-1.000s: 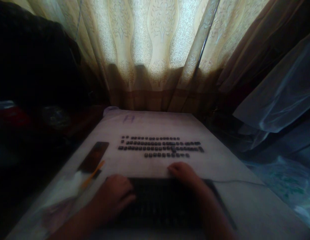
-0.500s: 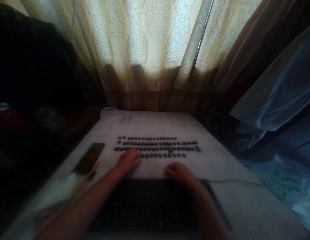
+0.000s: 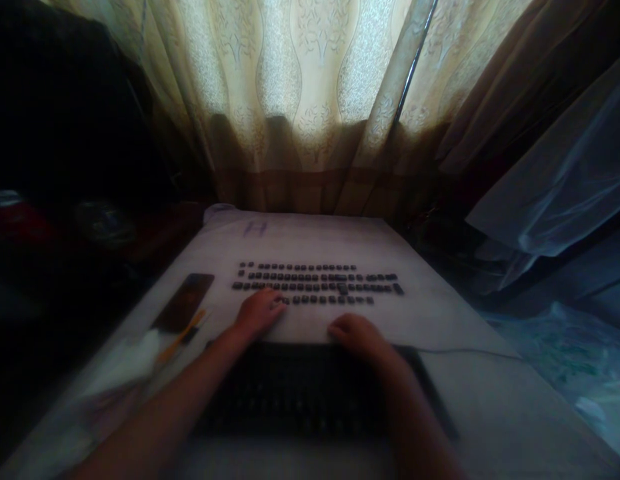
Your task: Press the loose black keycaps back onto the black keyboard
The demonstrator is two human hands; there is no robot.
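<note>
Rows of small black keycaps (image 3: 317,287) lie on the white-covered table. My left hand (image 3: 260,312) is over the left part of the nearest rows, its fingertips drawn together at a keycap (image 3: 285,301) at the left end of the front row. Just in front of these rows, my right hand (image 3: 357,331) hovers with curled fingers; whatever it may hold is hidden. Beneath both forearms sits a dark keyboard (image 3: 310,390), dim and blurred.
To the left are a dark phone (image 3: 185,301), an orange-handled tool (image 3: 183,337) and a crumpled whitish wrap (image 3: 123,363). A cable (image 3: 470,351) runs right from the keyboard. Curtains (image 3: 320,87) hang behind the table; clear plastic (image 3: 565,360) lies beyond its right edge.
The view has tilted slightly, so the scene sits a little higher. My left fingertips are now at the first keycap of the front row; the right hand has barely moved.
</note>
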